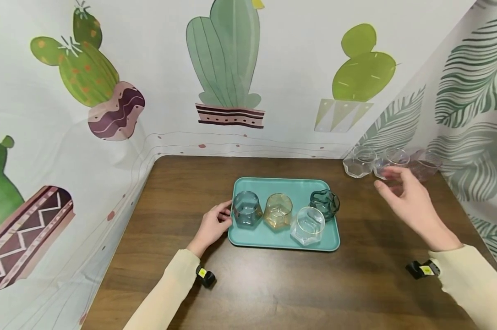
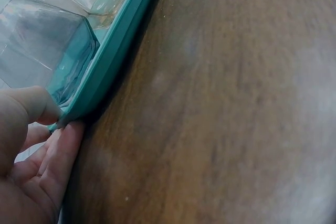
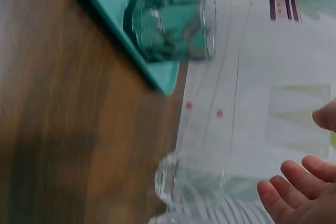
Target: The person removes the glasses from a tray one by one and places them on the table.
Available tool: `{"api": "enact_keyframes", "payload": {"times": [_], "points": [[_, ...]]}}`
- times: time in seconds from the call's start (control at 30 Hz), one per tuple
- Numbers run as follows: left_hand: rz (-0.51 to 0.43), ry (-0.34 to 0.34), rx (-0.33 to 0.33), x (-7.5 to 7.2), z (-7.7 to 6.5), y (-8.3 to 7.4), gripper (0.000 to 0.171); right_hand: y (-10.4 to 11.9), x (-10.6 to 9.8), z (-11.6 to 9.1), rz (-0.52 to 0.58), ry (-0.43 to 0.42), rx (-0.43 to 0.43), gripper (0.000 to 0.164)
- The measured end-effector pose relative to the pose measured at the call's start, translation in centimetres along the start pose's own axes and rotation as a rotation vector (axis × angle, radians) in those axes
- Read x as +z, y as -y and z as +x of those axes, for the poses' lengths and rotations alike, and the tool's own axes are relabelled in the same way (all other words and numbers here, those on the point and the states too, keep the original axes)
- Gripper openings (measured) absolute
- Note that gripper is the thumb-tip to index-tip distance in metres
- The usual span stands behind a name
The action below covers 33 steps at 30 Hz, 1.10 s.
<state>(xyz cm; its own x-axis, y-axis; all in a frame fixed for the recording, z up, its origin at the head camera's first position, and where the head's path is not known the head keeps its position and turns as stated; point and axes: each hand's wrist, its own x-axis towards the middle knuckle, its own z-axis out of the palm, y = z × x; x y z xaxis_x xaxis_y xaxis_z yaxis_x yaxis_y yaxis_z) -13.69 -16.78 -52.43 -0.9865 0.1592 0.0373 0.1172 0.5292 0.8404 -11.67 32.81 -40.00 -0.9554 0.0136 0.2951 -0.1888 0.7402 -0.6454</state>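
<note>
Nearest, the left hand [image 1: 211, 227] pinches the left rim of the teal tray [image 1: 264, 239], which holds a clear glass [image 1: 308, 227], with a blue-grey glass [image 1: 247, 210], an amber glass [image 1: 278, 211] and a dark green glass [image 1: 324, 205]. Farther out hangs the right hand [image 1: 411, 201] — nothing in it, thumb parted from loosely bent fingers. Just beyond its fingertips, a row of three glasses [image 1: 358, 162] runs left to right along the wall — far nearer this hand than the left.
</note>
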Motion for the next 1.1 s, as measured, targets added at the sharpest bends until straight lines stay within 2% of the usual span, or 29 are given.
{"api": "enact_keyframes", "payload": {"times": [0.17,0.37,0.6,0.77,1.1], "points": [[-0.002,-0.004,-0.002,-0.1,0.1,0.1,0.056,1.2,1.7,-0.6,0.018,0.108,-0.037,0.058],[0.006,-0.001,-0.009,-0.2,0.1,-0.1,0.056,1.4,3.8,-1.3,0.038,0.235,-0.06,0.071],[0.007,0.007,-0.013,-0.2,0.0,-0.3,0.056,0.9,6.6,-1.9,0.044,0.302,-0.115,0.081],[0.007,0.006,-0.016,-0.2,0.0,-0.3,0.056,0.2,8.2,-2.0,0.078,0.32,-0.147,0.083],[0.009,0.008,-0.033,0.0,-0.1,-0.2,0.055,-0.3,9.8,-2.1,0.096,0.376,-0.104,0.088]]}}
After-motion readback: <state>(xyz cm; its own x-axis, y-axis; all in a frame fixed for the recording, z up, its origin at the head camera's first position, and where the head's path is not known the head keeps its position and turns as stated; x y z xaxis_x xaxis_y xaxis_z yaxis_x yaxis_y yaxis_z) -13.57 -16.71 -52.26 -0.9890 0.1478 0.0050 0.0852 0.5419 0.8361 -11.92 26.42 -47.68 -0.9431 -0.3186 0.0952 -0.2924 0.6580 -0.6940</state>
